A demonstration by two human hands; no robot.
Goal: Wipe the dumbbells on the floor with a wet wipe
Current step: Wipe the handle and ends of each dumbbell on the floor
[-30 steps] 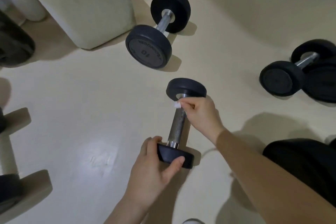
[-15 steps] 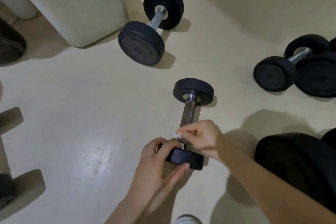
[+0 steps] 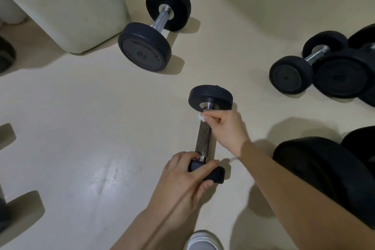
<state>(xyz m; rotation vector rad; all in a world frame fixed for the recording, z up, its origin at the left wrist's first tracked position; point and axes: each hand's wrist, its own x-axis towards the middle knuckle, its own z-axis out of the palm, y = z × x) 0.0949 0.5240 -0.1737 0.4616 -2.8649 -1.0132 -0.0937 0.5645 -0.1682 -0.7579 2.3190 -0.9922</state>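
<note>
A small black dumbbell (image 3: 204, 140) with a knurled steel handle lies on the cream floor in the middle of the head view. My left hand (image 3: 182, 180) grips its near black head, covering most of it. My right hand (image 3: 225, 128) pinches a small white wet wipe (image 3: 200, 116) against the handle's far end, just below the far head. A bigger dumbbell marked 10 (image 3: 145, 47) lies further back. Two more black dumbbells (image 3: 292, 74) rest together at the right.
A cream block or cabinet base (image 3: 67, 8) stands at the back left beside the big dumbbell. Dark weights (image 3: 328, 176) lie at the right near my forearm. Grey dumbbell-like shapes (image 3: 20, 209) show at the left edge. A white shoe tip (image 3: 203, 241) is at the bottom.
My right hand slid the wipe along the handle: from the far end down to the near head, then back up to the far end. My left hand kept its hold.
</note>
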